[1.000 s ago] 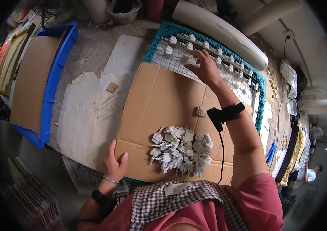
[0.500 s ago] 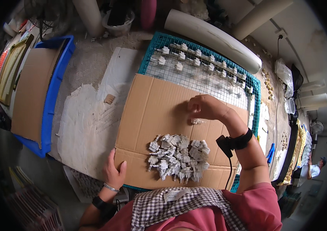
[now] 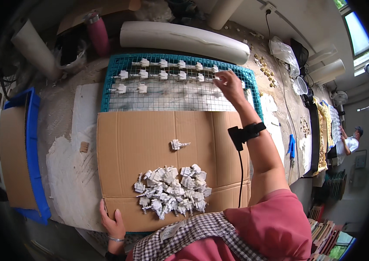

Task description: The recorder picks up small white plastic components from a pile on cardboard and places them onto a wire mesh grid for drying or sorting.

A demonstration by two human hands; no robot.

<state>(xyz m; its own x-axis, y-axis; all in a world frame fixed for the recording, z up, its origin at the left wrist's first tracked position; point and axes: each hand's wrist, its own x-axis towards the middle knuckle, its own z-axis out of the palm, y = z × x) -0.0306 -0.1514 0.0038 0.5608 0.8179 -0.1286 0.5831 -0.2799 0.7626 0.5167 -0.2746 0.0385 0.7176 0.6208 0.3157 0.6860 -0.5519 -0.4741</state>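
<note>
My right hand [image 3: 230, 86] is over the right part of a wire grid [image 3: 158, 102] in a teal frame, thumb and forefinger pinched together beside small white castings. Whatever is between the fingertips is too small to make out. Rows of these white castings [image 3: 181, 75] sit on the grid. Below it lies a brown cardboard sheet [image 3: 136, 143], with one white casting [image 3: 177, 144] alone on it and a heap of similar castings [image 3: 171, 189] nearer me. My left hand [image 3: 114, 224] rests at the sheet's near left corner, thumb and forefinger apart.
Behind the grid lies a long white roll [image 3: 184, 41]. A pink bottle [image 3: 97, 35] stands at the back left. At left is a blue crate [image 3: 32, 152] with cardboard over it. A blue-handled tool [image 3: 291, 148] lies at right; farther right stands another person [image 3: 348, 141].
My right hand has moved from above the cardboard, near the single casting, out to the grid's right part. The view has turned; my left hand stays at the cardboard's edge.
</note>
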